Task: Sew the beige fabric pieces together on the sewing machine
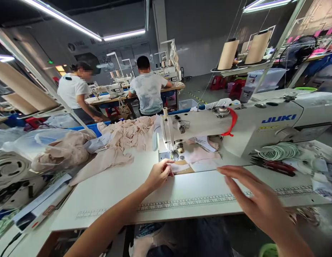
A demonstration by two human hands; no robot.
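Note:
My left hand (160, 175) is on the table just in front of the needle and presser foot (171, 155) of a white sewing machine (206, 123). Its thumb and fingers are pinched together; whatever is between them is hidden. A pale pink fabric piece (202, 155) and a whitish strip (179, 167) lie beside the fingertips, under the machine arm. My right hand (258, 198), slightly blurred, hovers over the front right of the table (115, 192). Its fingers are stretched out and apart, holding nothing.
Crumpled pink fabric (128, 137) heaps behind the left side. At right lie a coil of pale green cord (280, 151) and dark red-handled tools (282, 167). A printed ruler (187, 203) runs along the front edge. Two people (148, 89) (75, 89) work at machines beyond.

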